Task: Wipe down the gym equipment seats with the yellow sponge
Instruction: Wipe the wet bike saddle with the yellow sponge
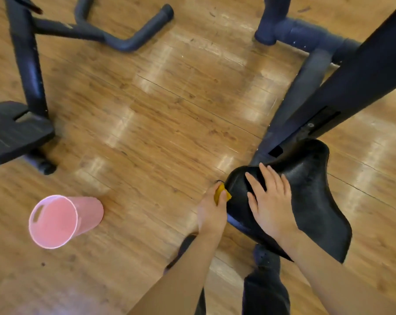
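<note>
A black padded bike seat (310, 196) fills the lower right, its narrow nose pointing left. My left hand (211, 210) grips the yellow sponge (220, 194) and holds it against the nose's left edge; most of the sponge is hidden by my fingers. Flat on top of the seat near the nose lies my right hand (271, 201), fingers spread and straight.
A pink plastic bucket (62, 220) stands on the wooden floor at the lower left. The seat's dark post and frame (329, 92) rise to the upper right. Another machine's frame (28, 71) and a second black seat (15, 130) stand at the left. My legs and shoes are below the seat.
</note>
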{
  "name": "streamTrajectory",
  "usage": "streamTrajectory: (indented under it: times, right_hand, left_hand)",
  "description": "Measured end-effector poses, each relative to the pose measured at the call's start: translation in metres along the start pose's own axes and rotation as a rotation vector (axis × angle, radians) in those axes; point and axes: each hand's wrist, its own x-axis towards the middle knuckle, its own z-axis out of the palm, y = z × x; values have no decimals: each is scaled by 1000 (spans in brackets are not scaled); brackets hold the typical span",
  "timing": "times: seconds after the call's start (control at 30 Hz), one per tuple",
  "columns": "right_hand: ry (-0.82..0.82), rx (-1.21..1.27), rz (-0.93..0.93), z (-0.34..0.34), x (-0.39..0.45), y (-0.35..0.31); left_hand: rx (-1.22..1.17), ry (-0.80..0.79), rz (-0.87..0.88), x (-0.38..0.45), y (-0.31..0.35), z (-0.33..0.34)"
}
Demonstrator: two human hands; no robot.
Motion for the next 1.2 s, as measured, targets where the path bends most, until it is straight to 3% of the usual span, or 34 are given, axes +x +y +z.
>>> streamTrajectory:
  times: [0.13,0.33,0.67,0.93,1.2]
  right_hand:
    - [-66,18,-240,1,8,17]
    - [-120,25,-420,1,-8,45]
    - [-67,79,-484,7,-8,56]
    - [-74,108,-512,9,-9,62]
    - [-53,79,-479,7,-30,77]
  left_hand:
    - [-122,130,-88,-8,3,16]
    - [-381,341,-158,-19,2,46]
    - [-475,643,-266,-56,-11,95]
    - [-460,563,-274,-135,-12,156]
    - [-547,670,-267,-69,-11,103]
